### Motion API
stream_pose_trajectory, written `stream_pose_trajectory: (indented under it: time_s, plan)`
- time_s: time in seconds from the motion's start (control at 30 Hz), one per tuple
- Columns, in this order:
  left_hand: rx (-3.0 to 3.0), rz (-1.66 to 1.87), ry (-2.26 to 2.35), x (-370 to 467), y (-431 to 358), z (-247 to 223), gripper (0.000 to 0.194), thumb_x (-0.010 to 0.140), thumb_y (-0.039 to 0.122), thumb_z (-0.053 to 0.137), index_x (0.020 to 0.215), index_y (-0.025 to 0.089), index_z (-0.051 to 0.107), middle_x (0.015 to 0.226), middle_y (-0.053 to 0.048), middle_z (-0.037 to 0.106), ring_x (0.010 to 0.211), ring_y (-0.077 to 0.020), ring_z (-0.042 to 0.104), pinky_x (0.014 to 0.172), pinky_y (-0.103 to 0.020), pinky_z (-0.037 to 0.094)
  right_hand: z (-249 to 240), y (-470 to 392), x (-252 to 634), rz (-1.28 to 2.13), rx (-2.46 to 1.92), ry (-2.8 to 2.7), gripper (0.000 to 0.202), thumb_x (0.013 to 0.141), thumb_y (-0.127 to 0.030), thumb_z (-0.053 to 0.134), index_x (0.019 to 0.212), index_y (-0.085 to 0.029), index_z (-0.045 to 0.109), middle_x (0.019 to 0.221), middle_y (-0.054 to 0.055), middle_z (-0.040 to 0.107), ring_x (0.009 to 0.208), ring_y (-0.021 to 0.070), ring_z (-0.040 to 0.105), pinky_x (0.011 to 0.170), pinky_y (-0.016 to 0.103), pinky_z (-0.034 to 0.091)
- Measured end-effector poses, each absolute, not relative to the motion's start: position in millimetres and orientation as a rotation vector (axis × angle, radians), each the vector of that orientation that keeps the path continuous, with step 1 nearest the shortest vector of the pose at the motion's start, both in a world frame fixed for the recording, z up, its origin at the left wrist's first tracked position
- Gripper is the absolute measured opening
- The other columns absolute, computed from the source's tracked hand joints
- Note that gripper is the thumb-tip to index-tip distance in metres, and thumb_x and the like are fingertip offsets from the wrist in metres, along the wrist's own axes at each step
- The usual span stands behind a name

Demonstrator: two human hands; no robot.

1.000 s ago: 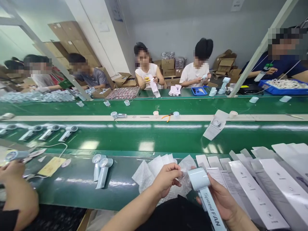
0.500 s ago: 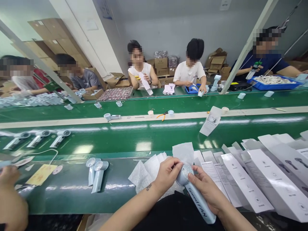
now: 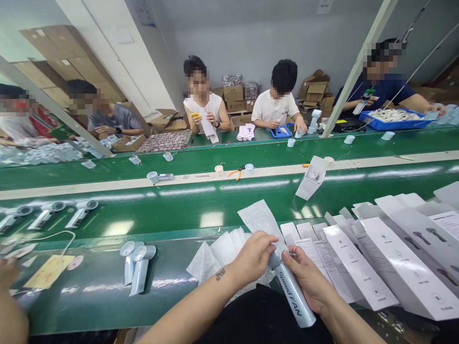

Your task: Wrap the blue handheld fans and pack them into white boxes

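Left hand [image 3: 255, 255] pinches the thin pouch [image 3: 261, 220] at its mouth; right hand [image 3: 307, 279] grips the fan [image 3: 292, 297]. The pouch may tear or slip off the fan head under a skewed pull.

Head-worn view, facing forward and down.
Hands [image 3: 283, 267] close below; the green desk [image 3: 229, 200] stretches beyond them toward seated co-workers.
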State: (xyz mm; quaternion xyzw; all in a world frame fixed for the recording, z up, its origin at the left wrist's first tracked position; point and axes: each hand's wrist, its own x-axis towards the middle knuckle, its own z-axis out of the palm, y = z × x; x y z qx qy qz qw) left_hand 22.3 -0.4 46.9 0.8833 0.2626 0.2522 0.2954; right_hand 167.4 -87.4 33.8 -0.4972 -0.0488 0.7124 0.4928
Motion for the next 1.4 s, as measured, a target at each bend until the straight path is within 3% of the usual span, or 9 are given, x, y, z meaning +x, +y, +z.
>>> stream_pose_trajectory:
  time_s: [0.13,0.33,0.53,0.8,1.0,1.1,1.2,1.3,1.4]
  plan:
    - [2.622,0.577,0.347,15.0,-13.5,49.5,0.03,0.09,0.011,0.036,0.118,0.013,0.047,0.09,-0.009,0.058,0.086,-0.0178,0.053,0.077,-0.031,0.049,33.6,-96.6,175.1,1.775,-1.076,-0.027,0.043,0.072,-0.043,0.074,0.092,-0.023,0.041,0.068,-0.005,0.058,0.058,0.0096,0.056,0.059,0.023,0.042]
    - [2.484,0.607,0.602,14.0,-24.7,33.6,0.03,0.087,0.007,0.035,0.114,0.013,0.046,0.093,-0.01,0.057,0.088,-0.0182,0.053,0.078,-0.031,0.05,28.4,-109.4,168.2,1.847,-1.03,0.074,0.066,0.066,-0.023,0.077,0.118,-0.024,0.037,0.083,0.0,0.065,0.068,0.0148,0.062,0.069,0.03,0.049]
    - [2.461,0.454,0.902,10.0,-26.0,19.2,0.031,0.083,0.003,0.034,0.104,0.012,0.055,0.095,-0.013,0.058,0.092,-0.0214,0.055,0.082,-0.037,0.05,21.8,-107.2,169.2,1.808,-1.065,0.238,0.049,0.065,-0.024,0.073,0.107,-0.018,0.048,0.069,0.002,0.065,0.057,0.0154,0.061,0.057,0.025,0.045]
    - [2.052,0.287,0.724,27.5,-41.6,21.3,0.02,0.077,0.011,0.046,0.09,0.015,0.06,0.081,-0.005,0.062,0.075,-0.0149,0.057,0.07,-0.026,0.047,10.6,-102.5,159.6,1.751,-1.25,0.264,0.019,0.064,-0.029,0.067,0.069,-0.018,0.053,0.055,0.0,0.057,0.057,0.018,0.058,0.059,0.029,0.044]
    - [1.458,0.321,1.066,21.0,-21.7,47.8,0.021,0.068,0.008,0.049,0.087,0.013,0.058,0.067,0.001,0.053,0.062,-0.0093,0.049,0.058,-0.02,0.039,34.9,-116.1,197.8,1.362,-1.872,-0.948,0.028,0.071,-0.035,0.062,0.057,-0.021,0.043,0.049,-0.004,0.046,0.05,0.0126,0.04,0.051,0.026,0.027]
    - [1.514,0.39,1.034,11.3,-15.9,76.6,0.015,0.075,0.017,0.05,0.085,0.014,0.061,0.072,-0.003,0.057,0.067,-0.0118,0.052,0.065,-0.024,0.043,66.5,-112.5,213.5,1.355,-1.874,-1.117,0.022,0.077,-0.036,0.057,0.064,-0.021,0.048,0.055,-0.002,0.055,0.055,0.0145,0.049,0.054,0.027,0.033]
    - [1.645,0.491,0.961,7.3,-14.7,85.5,0.04,0.073,0.032,0.063,0.11,0.019,0.059,0.11,-0.011,0.057,0.097,-0.0199,0.053,0.082,-0.032,0.045,81.2,-101.1,203.3,1.582,-1.651,-0.861,0.026,0.079,-0.045,0.055,0.071,-0.021,0.049,0.064,0.0,0.061,0.063,0.0175,0.059,0.06,0.029,0.044]
    - [1.603,0.367,0.907,13.4,-14.4,63.3,0.089,0.046,0.037,0.083,0.127,0.023,0.046,0.13,-0.013,0.044,0.113,-0.0269,0.046,0.084,-0.035,0.046,71.6,-83.6,188.4,1.569,-1.421,-0.933,0.031,0.08,-0.049,0.055,0.073,-0.019,0.049,0.067,0.0,0.06,0.066,0.0161,0.059,0.064,0.029,0.045]
    - [1.371,0.243,1.007,20.9,-12.9,29.9,0.048,0.063,0.039,0.071,0.101,0.017,0.054,0.092,-0.005,0.056,0.076,-0.0172,0.056,0.065,-0.03,0.049,49.8,-55.6,199.5,1.503,-1.522,-1.272,0.035,0.089,-0.047,0.043,0.078,-0.017,0.058,0.08,0.004,0.065,0.077,0.0168,0.06,0.071,0.029,0.046]
